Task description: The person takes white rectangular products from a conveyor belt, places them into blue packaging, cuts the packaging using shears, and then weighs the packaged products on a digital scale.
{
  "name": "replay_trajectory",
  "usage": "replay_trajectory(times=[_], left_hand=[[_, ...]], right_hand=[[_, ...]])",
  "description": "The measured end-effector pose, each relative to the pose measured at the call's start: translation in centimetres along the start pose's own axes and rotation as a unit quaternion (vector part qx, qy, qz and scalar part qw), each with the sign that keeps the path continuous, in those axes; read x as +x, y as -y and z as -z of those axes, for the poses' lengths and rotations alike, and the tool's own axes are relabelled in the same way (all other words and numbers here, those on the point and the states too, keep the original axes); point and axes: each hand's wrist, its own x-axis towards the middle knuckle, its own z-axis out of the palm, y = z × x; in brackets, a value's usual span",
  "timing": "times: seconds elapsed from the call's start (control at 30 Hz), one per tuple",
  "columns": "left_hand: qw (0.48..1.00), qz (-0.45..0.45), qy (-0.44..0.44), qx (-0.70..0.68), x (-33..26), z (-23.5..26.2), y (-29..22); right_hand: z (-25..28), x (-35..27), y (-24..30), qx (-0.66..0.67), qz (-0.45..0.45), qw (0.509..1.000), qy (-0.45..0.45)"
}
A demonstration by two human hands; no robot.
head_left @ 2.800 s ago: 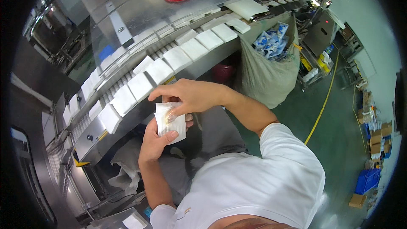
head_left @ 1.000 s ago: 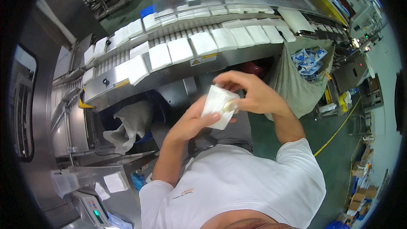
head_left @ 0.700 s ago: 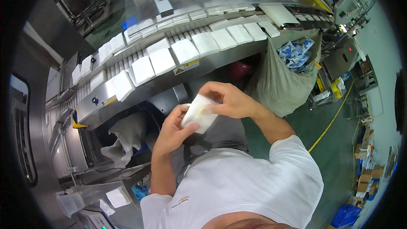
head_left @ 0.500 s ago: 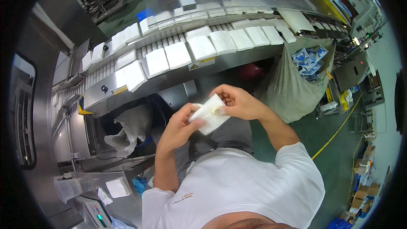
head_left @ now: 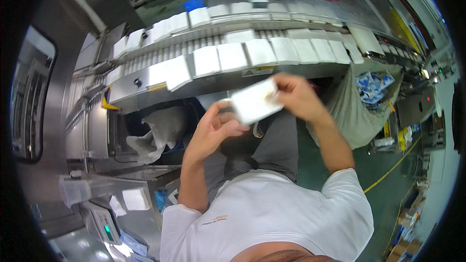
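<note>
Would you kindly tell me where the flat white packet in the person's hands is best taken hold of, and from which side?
Judging by its pose, the flat white rectangular packet is best pinched at its short ends, as the left hand and right hand do now: thin and flat, it offers edges rather than faces.

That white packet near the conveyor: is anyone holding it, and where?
Yes: the white packet is held in both hands, right hand pinching its right edge, left hand at its lower left corner.
</note>
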Motion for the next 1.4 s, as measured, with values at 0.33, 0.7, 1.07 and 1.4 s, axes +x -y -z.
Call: replay_trajectory(times=[0.33, 0.7, 1.07, 1.4], left_hand=[[1.0, 0.011, -0.002, -0.027, -2.3, -0.1, 2.7], [0.997, 0.072, -0.031, -0.012, -4.8, -0.4, 6.3], [0.993, 0.114, 0.022, 0.0, -4.5, -2.4, 8.6], [0.992, 0.122, -0.013, 0.021, -5.0, -3.6, 9.0]], right_hand=[[8.1, 23.0, 0.1, -0.158, -0.089, 0.981, -0.067], [9.0, 9.5, 0.8, -0.427, 0.174, 0.84, -0.288], [1.6, -5.4, -4.2, -0.203, 0.042, 0.971, -0.118], [-0.5, -5.1, -5.3, -0.189, 0.032, 0.981, 0.009]])
